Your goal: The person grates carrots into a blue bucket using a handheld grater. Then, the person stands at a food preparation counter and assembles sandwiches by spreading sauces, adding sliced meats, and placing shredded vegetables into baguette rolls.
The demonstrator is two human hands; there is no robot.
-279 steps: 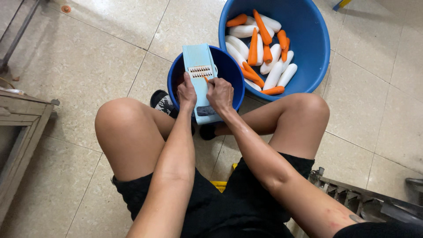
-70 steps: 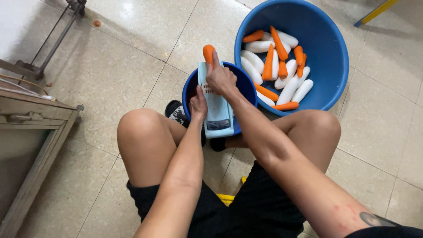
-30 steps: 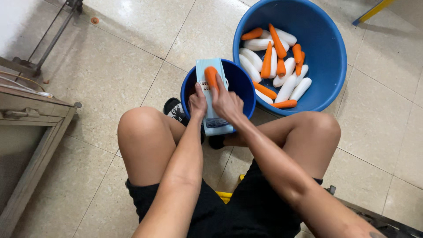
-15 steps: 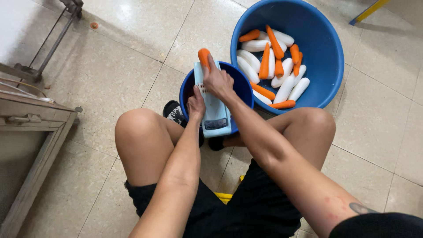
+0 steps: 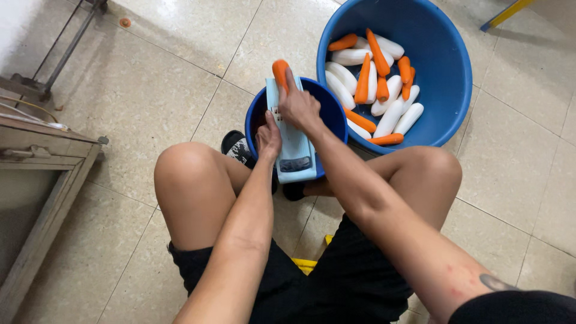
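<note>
A light blue slicer board (image 5: 295, 150) lies slanted across a small dark blue bucket (image 5: 336, 111) between my knees. My left hand (image 5: 268, 135) grips the slicer's left edge and steadies it. My right hand (image 5: 298, 107) presses an orange carrot (image 5: 280, 72) against the slicer's far end. Behind it, a big blue tub (image 5: 444, 66) holds several orange carrots (image 5: 364, 78) and white radishes (image 5: 390, 114).
A wooden furniture frame (image 5: 42, 180) stands at the left, with metal legs (image 5: 66, 48) at the far left. My black shoe (image 5: 237, 147) rests beside the small bucket. A yellow stool edge (image 5: 306, 263) shows under me. The floor is pale tile.
My right hand keeps sliding the carrot up and down the slicer; half a second ago it was also at the far end, one second ago nearer the middle.
</note>
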